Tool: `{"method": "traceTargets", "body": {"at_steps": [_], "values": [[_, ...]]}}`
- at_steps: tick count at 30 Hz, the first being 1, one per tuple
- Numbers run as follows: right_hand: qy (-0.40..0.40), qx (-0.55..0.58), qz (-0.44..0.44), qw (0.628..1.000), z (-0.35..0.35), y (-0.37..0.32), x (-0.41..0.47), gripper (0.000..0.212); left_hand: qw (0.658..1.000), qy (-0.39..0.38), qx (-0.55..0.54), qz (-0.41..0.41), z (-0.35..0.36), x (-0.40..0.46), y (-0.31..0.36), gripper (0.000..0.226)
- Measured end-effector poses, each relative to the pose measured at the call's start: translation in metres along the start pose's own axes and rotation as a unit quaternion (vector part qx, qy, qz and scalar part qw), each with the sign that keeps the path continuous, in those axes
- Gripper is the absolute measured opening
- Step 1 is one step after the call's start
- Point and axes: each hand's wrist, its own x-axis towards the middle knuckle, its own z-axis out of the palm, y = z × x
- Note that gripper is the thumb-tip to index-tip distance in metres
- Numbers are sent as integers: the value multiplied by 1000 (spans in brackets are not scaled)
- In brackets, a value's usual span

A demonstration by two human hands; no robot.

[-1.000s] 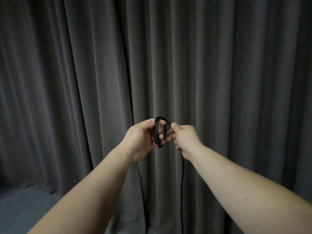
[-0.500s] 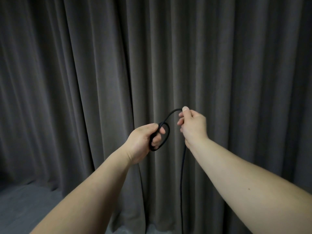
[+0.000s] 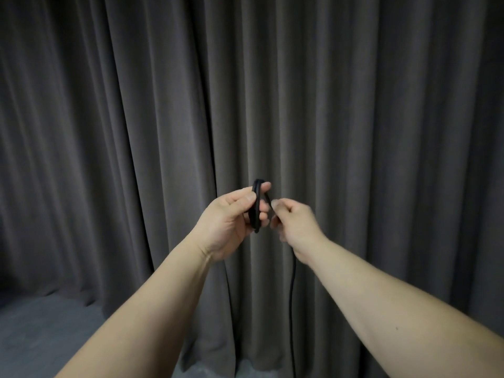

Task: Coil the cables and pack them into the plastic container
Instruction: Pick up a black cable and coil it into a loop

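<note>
A black cable (image 3: pixel 292 296) is held up in front of me at chest height. My left hand (image 3: pixel 231 222) grips a small coil of it (image 3: pixel 256 211), thumb and fingers closed round the loops. Just to the right, my right hand (image 3: pixel 296 227) pinches the cable where it leaves the coil. From under that hand the free length hangs straight down and leaves the frame at the bottom. The plastic container is not in view.
A dark grey pleated curtain (image 3: pixel 354 118) fills the whole background close behind my hands. A strip of grey floor (image 3: pixel 41 336) shows at the lower left.
My right hand, raised and apart with a loose arc of cable half a second ago, has come back down to the coil. The arc now lies on the coil in my left hand.
</note>
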Motion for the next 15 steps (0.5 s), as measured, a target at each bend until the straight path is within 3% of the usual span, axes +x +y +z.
{"method": "traceTargets", "body": {"at_steps": [5,8,12,14,15], "values": [[-108,-27,-9,994,5,-6,-14,19,995,61,-71,22,-2,-1,2,33],[-218,-128,14,967,10,-2,-24,47,987,112,-109,33,-6,2,2,28],[-271,-205,42,940,12,13,-38,63,971,186,-130,81,-22,8,16,25],[-292,-297,13,909,11,9,-45,61,971,209,-75,91,-30,9,18,26],[-308,-381,-41,871,11,4,-46,59,972,215,-24,89,-34,8,16,26]]}}
